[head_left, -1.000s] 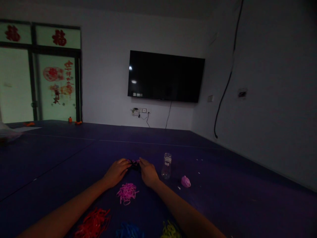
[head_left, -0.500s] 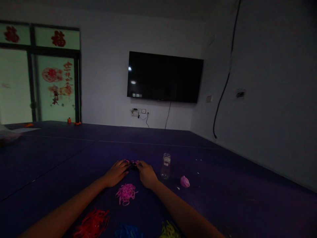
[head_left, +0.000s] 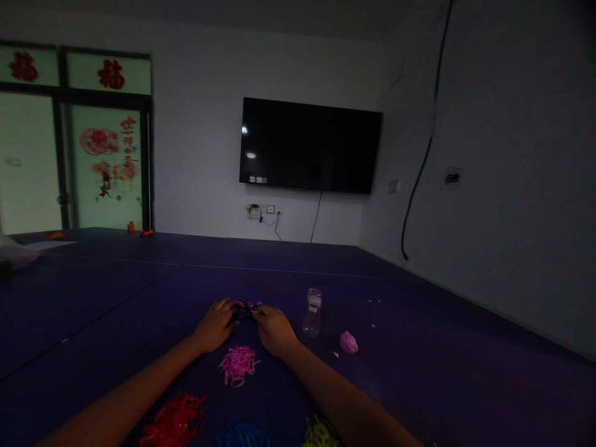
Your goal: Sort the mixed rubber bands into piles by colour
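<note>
A small dark item with pink loops (head_left: 248,306) lies low over the purple surface, between my two hands. At its left end is my left hand (head_left: 216,325), fingers closed on that side and partly hiding it. The right end is gripped by the fingertips of my right hand (head_left: 276,330). Poor light and the fingers keep its exact kind from showing. Just in front of the hands, nearer me, sits a loose pile of pink rubber bands (head_left: 239,365).
A clear bottle (head_left: 312,313) stands upright right of my right hand, with a crumpled pink thing (head_left: 347,342) beyond it. Close to me are piles of red bands (head_left: 176,422), blue bands (head_left: 244,434) and yellow bands (head_left: 319,433). White scraps dot the purple tabletop (head_left: 442,372).
My right hand has shifted slightly left along the dark item, and my left fingers have moved a little. The bottle and the piles stay put.
</note>
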Tool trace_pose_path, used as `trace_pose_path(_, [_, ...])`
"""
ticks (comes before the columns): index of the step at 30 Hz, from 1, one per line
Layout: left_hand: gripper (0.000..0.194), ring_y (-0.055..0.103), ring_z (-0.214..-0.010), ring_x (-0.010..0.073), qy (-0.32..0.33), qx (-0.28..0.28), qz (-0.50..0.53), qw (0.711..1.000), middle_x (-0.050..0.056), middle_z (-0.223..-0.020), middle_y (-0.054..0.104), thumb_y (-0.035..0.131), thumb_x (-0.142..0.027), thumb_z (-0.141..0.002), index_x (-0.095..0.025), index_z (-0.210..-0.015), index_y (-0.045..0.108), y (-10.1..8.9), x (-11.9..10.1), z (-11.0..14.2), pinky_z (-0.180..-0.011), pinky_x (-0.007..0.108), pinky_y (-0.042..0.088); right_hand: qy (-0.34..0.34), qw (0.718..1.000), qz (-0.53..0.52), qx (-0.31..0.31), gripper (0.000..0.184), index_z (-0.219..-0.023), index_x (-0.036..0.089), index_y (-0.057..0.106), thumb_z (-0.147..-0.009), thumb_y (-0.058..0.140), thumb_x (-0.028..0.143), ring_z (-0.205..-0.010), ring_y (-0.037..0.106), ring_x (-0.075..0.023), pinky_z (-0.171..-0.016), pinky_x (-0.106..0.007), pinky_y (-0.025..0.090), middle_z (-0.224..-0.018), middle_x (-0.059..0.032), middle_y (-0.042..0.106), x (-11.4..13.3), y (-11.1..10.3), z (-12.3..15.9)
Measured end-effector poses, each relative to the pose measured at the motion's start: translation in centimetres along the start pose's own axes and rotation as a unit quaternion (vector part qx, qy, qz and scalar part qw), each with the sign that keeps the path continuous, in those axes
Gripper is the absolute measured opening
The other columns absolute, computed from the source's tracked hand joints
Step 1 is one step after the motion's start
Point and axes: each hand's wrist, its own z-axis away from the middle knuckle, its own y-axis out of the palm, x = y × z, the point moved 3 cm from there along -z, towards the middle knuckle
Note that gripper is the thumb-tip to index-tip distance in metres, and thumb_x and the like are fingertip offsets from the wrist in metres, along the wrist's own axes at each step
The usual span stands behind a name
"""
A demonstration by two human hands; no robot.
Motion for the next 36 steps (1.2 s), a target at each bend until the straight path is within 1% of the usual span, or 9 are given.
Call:
trace_pose_path(3, [0.040,0.035,-0.128,0.0298,-0.014,0.005,0.004,1.000,0.011,-0.134,0.048,0.041,-0.039,-0.090,-0.019,-0.123,0.052,-0.2,-0.1,0.0,-0.103,0.051,0.029,-0.001,1.000,-0.001,0.004,0.036,-0.110,0.017,0.060,-0.081,0.040,0.011,-0.101,0.053,-0.0210,-0.087,-0.032,0.038,-0.109,-0.0092,0.060,0.0,0.0,0.0])
trace_pose_path(10, [0.037,0.035,-0.128,0.0261,0.034,0.056,0.029,0.997,0.003,-0.137,0.046,0.037,-0.033,-0.092,-0.028,-0.128,0.048,-0.6,-1.0,-0.2,-0.103,0.047,0.031,-0.004,1.000,0.000,0.008,0.035,-0.108,0.017,0.061,-0.080,0.040,0.011,-0.098,0.054,-0.0204,-0.085,-0.032,0.039,-0.108,-0.0099,0.060,0.0,0.2,0.0])
trace_pose_path(16, [0.038,0.038,-0.126,0.0241,0.036,0.051,0.034,0.997,0.004,-0.134,0.049,0.037,-0.034,-0.092,-0.027,-0.128,0.046,-0.2,-0.6,-0.2,-0.102,0.044,0.032,-0.002,1.000,-0.002,0.003,0.034,-0.106,0.016,0.062,-0.079,0.041,0.011,-0.097,0.055,-0.0201,-0.085,-0.031,0.040,-0.106,-0.0098,0.061,-0.2,0.3,-0.1])
trace_pose_path(19, [0.039,0.040,-0.124,0.0249,0.031,0.047,0.033,0.998,0.006,-0.132,0.051,0.037,-0.035,-0.092,-0.024,-0.128,0.047,-0.1,-0.6,-0.2,-0.102,0.044,0.033,0.001,0.999,-0.033,-0.008,0.035,-0.105,0.016,0.063,-0.078,0.042,0.010,-0.096,0.056,-0.0195,-0.084,-0.030,0.041,-0.105,-0.0093,0.063,-0.3,0.2,0.0])
trace_pose_path(21, [0.038,0.041,-0.123,0.0247,0.032,0.035,0.033,0.998,0.007,-0.131,0.052,0.038,-0.035,-0.092,-0.023,-0.127,0.048,-0.2,-0.6,-0.2,-0.101,0.043,0.033,0.006,0.995,-0.098,-0.035,0.035,-0.100,0.017,0.066,-0.075,0.043,0.008,-0.094,0.058,-0.0178,-0.083,-0.028,0.042,-0.102,-0.0081,0.064,-0.5,0.1,0.0])
trace_pose_path(25, [0.037,0.046,-0.119,0.0243,0.055,0.012,0.035,0.998,0.010,-0.126,0.055,0.038,-0.035,-0.092,-0.020,-0.123,0.052,-0.3,-0.7,-0.1,-0.100,0.041,0.035,0.063,0.948,-0.300,-0.090,0.028,-0.072,0.016,0.069,-0.070,0.042,0.009,-0.070,0.060,-0.0135,-0.066,-0.022,0.045,-0.074,-0.0037,0.066,-0.7,0.2,-0.1])
trace_pose_path(29, [0.036,0.048,-0.115,0.0237,0.069,-0.007,0.041,0.997,0.008,-0.121,0.058,0.038,-0.037,-0.092,-0.023,-0.121,0.054,-0.3,-0.6,-0.1,-0.099,0.040,0.036,0.103,0.886,-0.453,-0.003,0.027,-0.055,0.015,0.064,-0.066,0.040,0.011,-0.039,0.046,-0.0094,-0.042,-0.019,0.034,-0.043,0.0021,0.052,0.5,1.3,-0.1])
trace_pose_path(32, [0.036,0.051,-0.109,0.0223,0.078,-0.006,0.057,0.995,0.009,-0.115,0.060,0.037,-0.038,-0.092,-0.021,-0.117,0.056,-0.5,-0.7,-0.1,-0.095,0.038,0.038,0.088,0.855,-0.509,0.041,0.025,-0.053,0.014,0.064,-0.062,0.041,0.012,-0.036,0.042,-0.0086,-0.039,-0.018,0.031,-0.039,0.0031,0.049,1.8,1.4,0.0])
trace_pose_path(36, [0.035,0.054,-0.101,0.0220,0.073,-0.006,0.062,0.995,0.010,-0.107,0.062,0.037,-0.036,-0.092,-0.018,-0.112,0.059,-0.9,-0.8,-0.1,-0.089,0.036,0.042,0.083,0.840,-0.534,0.040,0.025,-0.052,0.014,0.064,-0.062,0.041,0.014,-0.036,0.041,-0.0081,-0.038,-0.018,0.029,-0.039,0.0032,0.048,2.3,0.7,0.1])
